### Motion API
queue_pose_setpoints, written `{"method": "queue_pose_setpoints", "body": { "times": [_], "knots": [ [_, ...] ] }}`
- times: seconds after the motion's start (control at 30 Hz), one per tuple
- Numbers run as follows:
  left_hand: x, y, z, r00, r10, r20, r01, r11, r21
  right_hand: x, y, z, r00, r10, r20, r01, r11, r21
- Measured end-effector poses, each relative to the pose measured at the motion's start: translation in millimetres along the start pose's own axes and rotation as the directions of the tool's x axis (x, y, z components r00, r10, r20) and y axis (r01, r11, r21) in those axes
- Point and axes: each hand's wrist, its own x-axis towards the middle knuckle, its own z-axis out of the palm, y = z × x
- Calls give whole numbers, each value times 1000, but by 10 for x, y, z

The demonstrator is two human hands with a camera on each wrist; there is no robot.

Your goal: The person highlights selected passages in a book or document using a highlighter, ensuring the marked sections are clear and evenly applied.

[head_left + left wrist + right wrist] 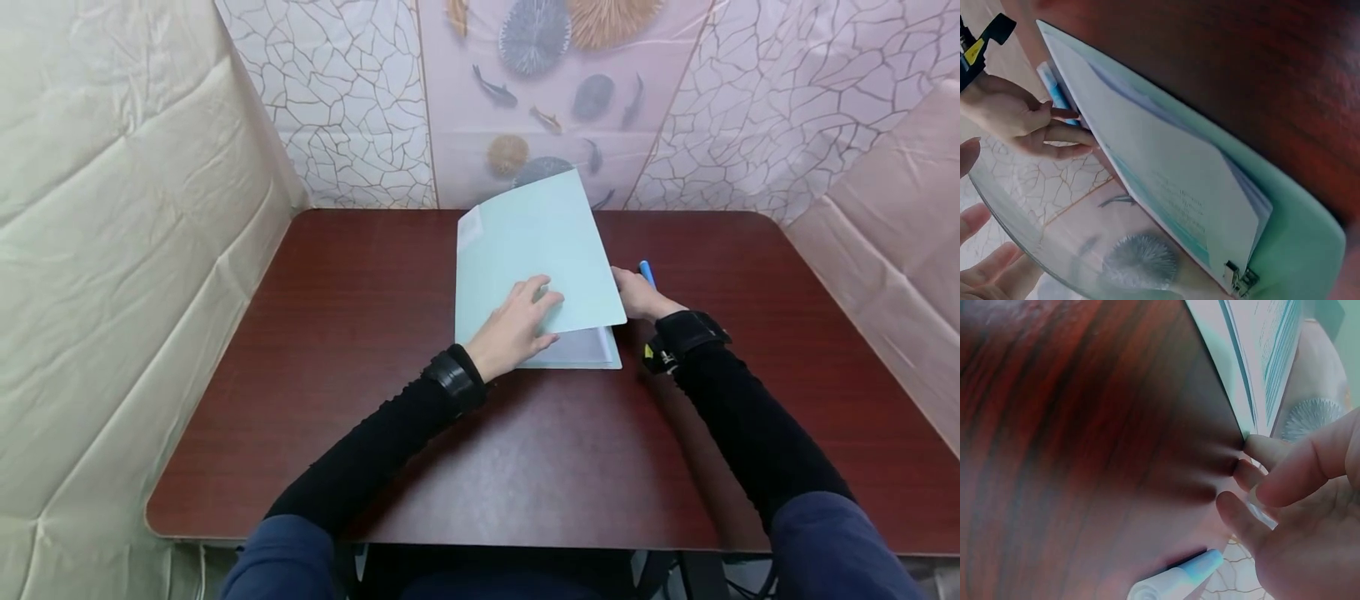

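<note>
A pale mint folder (536, 242) lies near the table's middle, its cover partly lifted. Inside, white papers (1172, 162) show in the left wrist view, with a metal clip (1240, 280) at one corner. Over the cover's outer face is my left hand (516, 327), fingers spread and loosely bent; whether they touch the cover is hard to tell. My right hand (641, 296) is at the folder's right edge, partly behind the cover. In the right wrist view its fingertips (1233, 509) rest at the table and folder edge, pinching nothing visible. Beside it lies a blue-capped marker (1179, 578).
The dark red-brown wooden table (360, 275) has rounded corners. Patterned sheeting (352, 100) hangs along its back edge. Pale draped fabric (135, 250) stands on the left, and more fabric (877, 250) on the right.
</note>
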Motion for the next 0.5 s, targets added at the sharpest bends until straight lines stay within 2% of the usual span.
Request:
{"method": "queue_pose_setpoints", "body": {
  "times": [0.17,0.37,0.5],
  "knots": [
    [13,27,77,999,-11,43,11,1000,-4,-13,33,-18,998,31,48,-35,995,91],
    [37,44,160,998,-18,60,17,1000,10,-4,78,-53,996,33,84,-46,986,161],
    [34,39,195,997,-26,72,25,999,22,-23,96,-88,992,52,114,-79,965,248]
  ]
}}
